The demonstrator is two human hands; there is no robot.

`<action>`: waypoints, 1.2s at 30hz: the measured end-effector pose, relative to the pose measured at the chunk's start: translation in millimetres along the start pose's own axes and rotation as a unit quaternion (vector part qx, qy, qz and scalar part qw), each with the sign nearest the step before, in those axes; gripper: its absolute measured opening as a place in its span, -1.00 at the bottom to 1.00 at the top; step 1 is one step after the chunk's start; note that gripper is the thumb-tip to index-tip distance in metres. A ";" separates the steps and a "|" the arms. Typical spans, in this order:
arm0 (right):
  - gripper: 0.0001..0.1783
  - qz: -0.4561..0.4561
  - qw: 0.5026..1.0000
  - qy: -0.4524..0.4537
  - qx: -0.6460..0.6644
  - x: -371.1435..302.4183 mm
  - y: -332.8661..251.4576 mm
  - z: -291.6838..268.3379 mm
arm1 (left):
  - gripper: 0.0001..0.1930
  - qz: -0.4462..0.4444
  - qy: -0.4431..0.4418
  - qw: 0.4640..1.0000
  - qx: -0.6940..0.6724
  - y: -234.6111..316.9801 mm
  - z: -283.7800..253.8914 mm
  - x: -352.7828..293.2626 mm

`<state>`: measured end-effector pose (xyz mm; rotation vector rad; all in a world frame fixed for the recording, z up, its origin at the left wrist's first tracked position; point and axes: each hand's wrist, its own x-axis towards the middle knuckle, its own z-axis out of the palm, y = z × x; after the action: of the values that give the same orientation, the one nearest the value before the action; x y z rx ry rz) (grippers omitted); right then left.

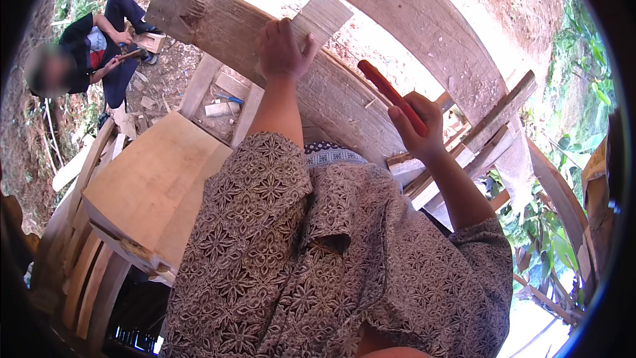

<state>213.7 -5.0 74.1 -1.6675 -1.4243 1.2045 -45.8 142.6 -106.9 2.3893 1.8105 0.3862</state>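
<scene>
My left hand [283, 52] is closed on a short, flat wooden block [323, 17], fingers bent at its left edge and thumb in front. That block rests across a long, thick wooden plank [228, 26] running from upper left toward the middle right. Over to the right, my right hand [421, 124] is wrapped round a long red tool [392, 95], which slants up to the left above the plank's near end. Only its red body shows, so its kind cannot be told. The tool is apart from the block.
A wide, smooth board [156, 182] lies at my left. Behind the plank curves another large beam [404, 20]. Wood strips [490, 132] are stacked at right. On the ground, a blue-handled object [229, 99] lies among offcuts. Another person [99, 50] sits at upper left, working wood.
</scene>
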 end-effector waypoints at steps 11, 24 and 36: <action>-0.79 0.053 0.994 -0.057 -0.077 -34.0 -43.2 -46.5 | -0.49 0.022 0.039 0.999 -0.011 -1.1 -3.8 0.9; -0.64 -0.023 0.999 0.013 -0.026 144.1 9.2 96.9 | -0.46 0.015 -0.029 0.998 -0.048 -5.6 2.7 6.6; -0.63 -0.084 0.996 -0.015 -0.001 105.7 67.9 78.8 | -0.40 0.007 -0.054 0.998 0.021 -12.0 21.5 -1.6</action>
<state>168.1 75.3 -42.0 -1.5035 -1.5500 1.1387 -51.5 145.7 -130.8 2.4010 1.7752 0.2177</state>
